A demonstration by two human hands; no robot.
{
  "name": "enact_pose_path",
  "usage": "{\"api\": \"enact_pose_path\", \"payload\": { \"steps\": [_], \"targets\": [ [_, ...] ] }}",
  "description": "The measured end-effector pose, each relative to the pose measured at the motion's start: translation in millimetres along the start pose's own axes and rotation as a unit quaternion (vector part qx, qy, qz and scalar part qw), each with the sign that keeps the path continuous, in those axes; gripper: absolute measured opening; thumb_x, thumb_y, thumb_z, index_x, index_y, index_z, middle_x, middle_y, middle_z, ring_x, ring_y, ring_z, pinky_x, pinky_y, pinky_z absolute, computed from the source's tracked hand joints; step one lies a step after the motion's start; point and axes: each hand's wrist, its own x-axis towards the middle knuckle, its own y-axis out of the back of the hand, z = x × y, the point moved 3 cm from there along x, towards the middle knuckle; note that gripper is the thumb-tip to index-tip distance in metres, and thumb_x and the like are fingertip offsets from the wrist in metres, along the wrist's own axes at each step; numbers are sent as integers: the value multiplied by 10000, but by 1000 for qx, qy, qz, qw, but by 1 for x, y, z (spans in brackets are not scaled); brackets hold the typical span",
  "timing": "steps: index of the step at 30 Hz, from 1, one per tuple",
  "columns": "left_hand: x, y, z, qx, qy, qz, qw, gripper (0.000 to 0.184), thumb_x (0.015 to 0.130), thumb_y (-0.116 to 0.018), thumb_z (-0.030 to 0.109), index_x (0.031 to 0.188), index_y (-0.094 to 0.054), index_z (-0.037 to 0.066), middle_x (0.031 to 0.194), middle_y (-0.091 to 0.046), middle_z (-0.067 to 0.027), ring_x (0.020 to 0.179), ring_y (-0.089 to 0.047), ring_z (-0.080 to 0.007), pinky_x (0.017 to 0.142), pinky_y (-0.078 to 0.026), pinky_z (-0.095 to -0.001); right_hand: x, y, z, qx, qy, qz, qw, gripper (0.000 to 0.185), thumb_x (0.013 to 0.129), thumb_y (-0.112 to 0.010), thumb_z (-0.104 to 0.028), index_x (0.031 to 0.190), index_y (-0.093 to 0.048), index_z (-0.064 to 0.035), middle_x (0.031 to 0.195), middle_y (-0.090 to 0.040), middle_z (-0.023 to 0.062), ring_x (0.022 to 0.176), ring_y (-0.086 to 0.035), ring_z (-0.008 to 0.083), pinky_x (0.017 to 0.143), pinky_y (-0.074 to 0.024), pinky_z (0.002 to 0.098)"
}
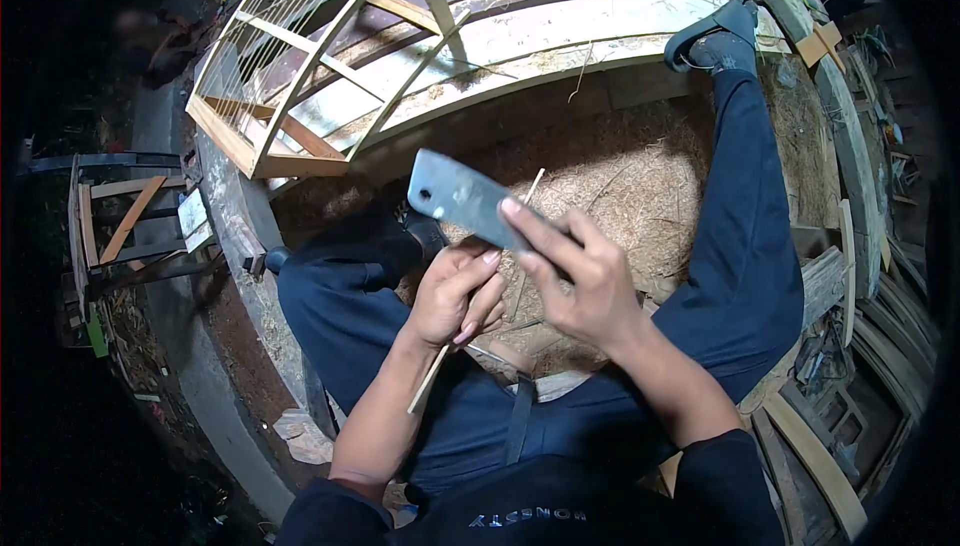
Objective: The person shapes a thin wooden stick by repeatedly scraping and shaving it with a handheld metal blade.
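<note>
My right hand (590, 281) is closed on a broad, flat metal blade (460, 196), cleaver-like, with a round hole near its far left corner. Any handle is hidden by the fingers. My left hand (455, 296), just below and left of the blade, has its fingers curled around a thin wooden strip (428, 381). One end of the strip points down toward my lap; a pale length rises beyond the blade, apparently the same piece. The blade crosses over the strip, and I cannot tell whether they touch.
A curved wooden frame with thin parallel bars (310, 51) leans on the pale planks (520, 41) ahead. Wood shavings (630, 186) cover the ground between my legs. Long timber beams (835, 126) run along the right, near curved wood strips (815, 456). Another wooden frame (130, 211) stands at left.
</note>
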Motion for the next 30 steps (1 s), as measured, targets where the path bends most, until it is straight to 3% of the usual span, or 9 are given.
{"api": "enact_pose_path", "payload": {
  "steps": [4, 10, 14, 16, 18, 20, 24, 28, 30],
  "targets": [
    [-1, -9, 5, -5, -2, 20, 1000, 298, 1091, -402, 194, 1261, -531, -15, 438, -402, -4, 286, -286, -83, 349, -254, -226, 7, 7, 8, -1, -32, 10, 999, 543, 899, -705, -186, 1421, -595, -285, 821, -566, 139, 585, -619, 270, 541, -530, 411],
    [-5, -6, 3, -2, 0, 3, 1000, 315, 1094, -404, 202, 1293, -498, -23, 444, -401, -1, 287, -288, -75, 343, -258, -222, 1, 5, 0, -19, 5, -10, 1000, 527, 906, -694, -175, 1416, -599, -267, 820, -565, 147, 547, -594, 301, 514, -514, 420],
    [-1, -7, 2, -31, -14, 21, 999, 379, 1091, -411, 194, 1386, -459, -39, 444, -399, 3, 288, -297, -70, 340, -263, -220, 6, 4, 7, -10, -20, 33, 999, 522, 916, -694, -205, 1421, -595, -293, 809, -568, 141, 554, -605, 281, 503, -509, 416],
    [-4, -4, 0, 11, -1, 20, 1000, 424, 1083, -439, 175, 1458, -413, -21, 452, -392, 21, 298, -298, -57, 351, -269, -218, -1, 1, -1, -12, 29, 7, 999, 511, 920, -684, -191, 1417, -599, -274, 814, -577, 145, 554, -616, 284, 498, -511, 419],
    [-4, -11, 1, 17, -13, 44, 999, 454, 1069, -474, 134, 1498, -394, 11, 462, -374, 46, 323, -305, -39, 375, -281, -216, 5, 4, 10, -14, 15, 29, 999, 505, 922, -685, -200, 1416, -600, -263, 819, -588, 141, 553, -630, 282, 501, -527, 414],
    [-4, -14, 3, 13, -14, 5, 1000, 488, 1073, -470, 146, 1535, -359, 39, 457, -376, 39, 317, -308, -44, 371, -289, -219, 12, 11, 21, -41, -27, 63, 997, 515, 920, -692, -224, 1422, -592, -281, 816, -594, 130, 539, -627, 261, 495, -541, 404],
    [-4, -6, -1, 8, -4, 11, 1000, 501, 1080, -456, 166, 1555, -338, 62, 451, -382, 30, 311, -315, -52, 369, -300, -220, -1, 0, 1, -4, 35, 12, 999, 513, 920, -681, -198, 1420, -595, -278, 802, -593, 127, 529, -599, 240, 482, -529, 397],
    [-3, -8, 0, 16, -7, 6, 1000, 477, 1088, -423, 192, 1537, -360, 45, 449, -401, 13, 304, -327, -68, 369, -321, -217, 12, 6, 17, -28, 32, 77, 996, 512, 928, -682, -216, 1426, -589, -289, 790, -586, 115, 521, -595, 213, 464, -529, 376],
    [-3, -4, -1, 71, 5, 9, 997, 484, 1088, -416, 195, 1542, -352, 40, 453, -416, 9, 304, -336, -68, 374, -332, -216, 4, 5, 7, -37, 28, 23, 999, 502, 932, -680, -212, 1421, -594, -282, 788, -591, 117, 524, -597, 208, 449, -524, 361]
  ]
}}
